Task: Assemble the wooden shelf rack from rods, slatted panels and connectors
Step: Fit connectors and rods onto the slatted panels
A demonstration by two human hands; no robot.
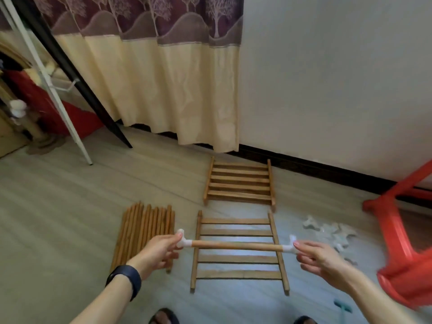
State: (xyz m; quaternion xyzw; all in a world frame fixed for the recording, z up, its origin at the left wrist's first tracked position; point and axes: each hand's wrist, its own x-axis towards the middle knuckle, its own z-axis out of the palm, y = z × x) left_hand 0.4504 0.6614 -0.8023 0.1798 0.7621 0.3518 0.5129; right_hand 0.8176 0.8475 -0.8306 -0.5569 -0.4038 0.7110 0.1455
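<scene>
You've got one round light-brown wooden rod (pixel 236 245) held level across the middle of the view, w/ a white plastic connector pushed on each end. Your left hand (pixel 159 250) pinches the left-end connector (pixel 184 242) btwn thumb and fingertips. Your right hand (pixel 320 258) pinches the right-end connector (pixel 288 247) the same way, the other fingers loosely curled below. The rod crosses side to side over the near slatted wooden panel (pixel 238 274), approx at its middle slats. That panel lies flat on the pale grey plank floor (pixel 58 218) - can't tell whether the rod touches it. A second slatted wooden panel (pixel 239 181) lies flat just beyond the near one, close to the black skirting board (pixel 315 169). Left of the near panel, a bundle of loose wooden rods (pixel 145 230) lies side by side on the floor, its near part hidden by your left hand. Right of the panel is a small heap of spare white connectors (pixel 332 230), too blurred for detail. Further right, at the edge, stands a red plastic stool (pixel 402 242). A black wristband (pixel 126 280) sits on your left wrist. On the far side a cream and maroon tree-print curtain (pixel 163 85) hangs nearly to the floor, w/ a white wall (pixel 327 78) to its right.
</scene>
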